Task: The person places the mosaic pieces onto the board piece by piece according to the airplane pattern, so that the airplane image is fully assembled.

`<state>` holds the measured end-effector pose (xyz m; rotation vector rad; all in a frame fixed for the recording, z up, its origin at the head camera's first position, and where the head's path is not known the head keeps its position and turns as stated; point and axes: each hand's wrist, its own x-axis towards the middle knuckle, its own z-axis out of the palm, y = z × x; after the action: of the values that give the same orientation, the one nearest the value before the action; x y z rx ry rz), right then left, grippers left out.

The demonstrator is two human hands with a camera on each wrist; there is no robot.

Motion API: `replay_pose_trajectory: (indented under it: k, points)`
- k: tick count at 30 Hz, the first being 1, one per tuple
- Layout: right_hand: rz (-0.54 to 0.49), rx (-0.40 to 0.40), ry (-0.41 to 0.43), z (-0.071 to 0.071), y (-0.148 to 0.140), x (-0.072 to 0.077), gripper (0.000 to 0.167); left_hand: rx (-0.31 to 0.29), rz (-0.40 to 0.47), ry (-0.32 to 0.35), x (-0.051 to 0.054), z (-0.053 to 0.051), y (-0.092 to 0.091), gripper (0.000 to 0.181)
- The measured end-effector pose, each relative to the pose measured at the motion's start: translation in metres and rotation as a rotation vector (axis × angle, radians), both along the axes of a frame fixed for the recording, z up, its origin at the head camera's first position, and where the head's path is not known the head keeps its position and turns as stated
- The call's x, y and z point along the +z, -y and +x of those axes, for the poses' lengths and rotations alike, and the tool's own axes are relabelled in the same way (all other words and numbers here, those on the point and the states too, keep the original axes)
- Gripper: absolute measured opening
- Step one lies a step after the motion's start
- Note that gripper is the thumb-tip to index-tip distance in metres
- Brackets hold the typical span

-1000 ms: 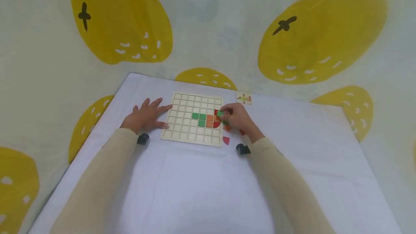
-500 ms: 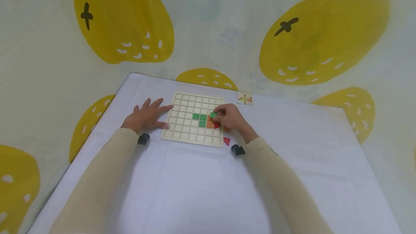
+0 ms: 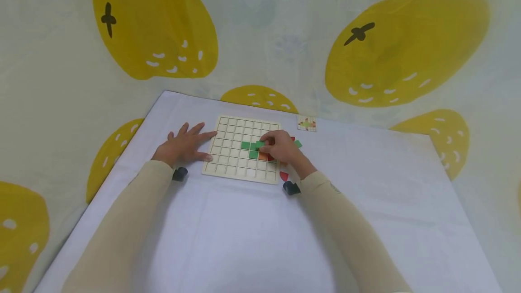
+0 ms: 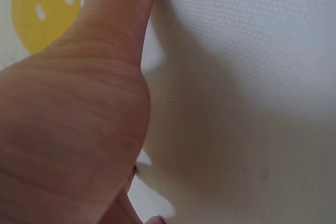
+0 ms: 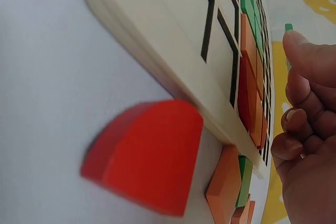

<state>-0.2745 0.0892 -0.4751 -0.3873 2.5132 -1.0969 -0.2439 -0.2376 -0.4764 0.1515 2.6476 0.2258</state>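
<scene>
A pale wooden grid board lies on the white cloth, with green, orange and red tiles set in its right half. Between thumb and fingertips my right hand pinches a green square tile just over the green and orange ones. In the right wrist view only a sliver of that green tile shows past the thumb. My left hand lies spread at the board's left side, fingertip and thumb touching its edge. The left wrist view shows mostly the thumb and palm over white cloth.
Right of the board lie loose tiles: a red quarter-round tile, a green tile, and orange ones partly hidden by my right hand. A small pattern card sits at the table's back edge, before a lemon-print curtain.
My right hand has carried the green tile leftward over the board, from its right edge to near the green tiles. The left hand stays in place.
</scene>
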Motion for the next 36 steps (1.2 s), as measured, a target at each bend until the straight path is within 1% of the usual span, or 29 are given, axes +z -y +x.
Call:
replay_pose_trajectory:
  k: [5,10,20,27,31,36]
  points:
    - [0.001,0.000,-0.003,0.002,0.005,-0.001,0.024,-0.007,0.002,-0.003,0.000,0.001,0.000,0.094]
    - [-0.018,-0.002,0.008,0.003,0.011,-0.004,0.022,-0.018,0.004,-0.003,0.001,0.001,0.000,0.093]
    - [-0.051,0.007,0.002,0.002,0.022,-0.007,0.021,-0.011,0.010,-0.002,0.001,0.001,0.000,0.093]
    - [-0.042,0.034,-0.039,0.002,0.030,-0.008,0.022,-0.010,0.012,0.004,-0.001,-0.002,0.002,0.094]
    - [-0.035,0.063,-0.066,0.003,0.033,-0.006,0.021,-0.004,0.009,0.008,-0.001,-0.001,0.001,0.094]
    - [-0.033,0.077,-0.093,0.002,0.036,-0.009,0.018,0.002,0.012,0.009,0.002,0.001,0.000,0.092]
